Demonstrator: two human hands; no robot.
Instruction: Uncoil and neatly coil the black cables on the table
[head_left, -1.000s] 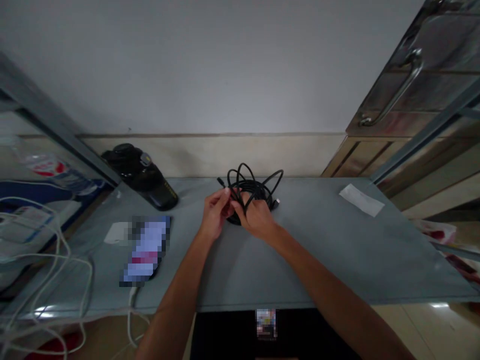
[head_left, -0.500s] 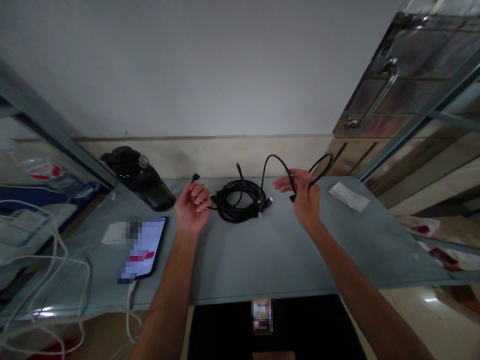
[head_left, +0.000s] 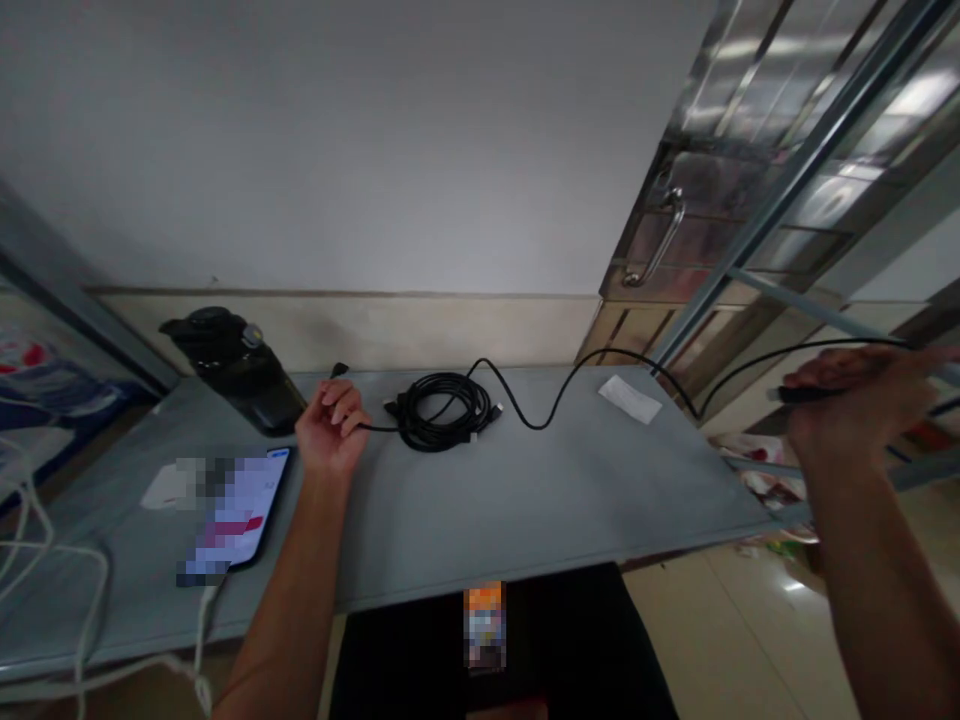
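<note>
Black cables [head_left: 442, 440] lie coiled in a ring on the grey-blue tabletop [head_left: 510, 500], with a few connector ends poking out around it. To the left of the coil my left hand [head_left: 333, 425] is closed on a cable end, whose black plug [head_left: 340, 369] shows above the fingers. From the coil a long loose length of cable [head_left: 534, 427] runs in waves to the right. Far out past the table's right edge, my right hand [head_left: 862, 395] is closed on that length near a black connector [head_left: 810, 394]; the fingers are slightly blurred.
A black bottle [head_left: 232, 370] stands at the back left. In front of it lies a phone [head_left: 251, 520] with a white cable [head_left: 201, 625] plugged in. A white paper packet [head_left: 630, 399] lies at the back right. A metal bed frame post [head_left: 810, 170] rises on the right.
My right hand has swept far right beyond the table, drawing the cable out into a long wavy line. The left hand keeps its hold beside the coil. The view has turned right.
</note>
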